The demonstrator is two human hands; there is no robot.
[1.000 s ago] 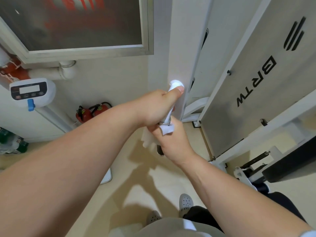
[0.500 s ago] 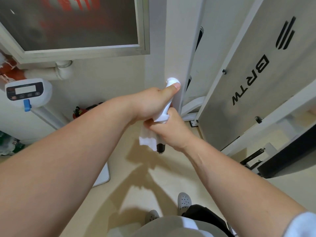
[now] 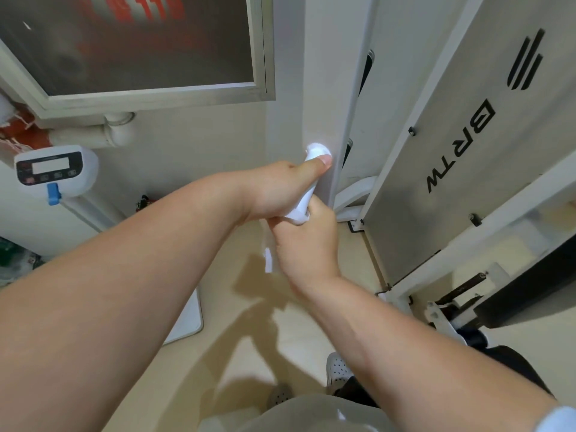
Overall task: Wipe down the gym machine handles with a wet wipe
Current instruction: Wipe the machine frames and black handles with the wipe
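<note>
At the far left a white scale display (image 3: 51,169) with a blue tab sits below a framed window (image 3: 149,88). Moving right, my left hand (image 3: 274,191) is clenched around the upper part of the white handle (image 3: 314,151), thumb pressed near its rounded top. Just below and touching it, my right hand (image 3: 307,244) is closed around the handle's lower part with the wet wipe (image 3: 296,213) bunched under its fingers, a loose end of the wipe hanging down on the left. Farther right stands the grey machine panel (image 3: 467,151) lettered BRTW. My shoes (image 3: 338,369) show on the beige floor (image 3: 218,353) near me.
</note>
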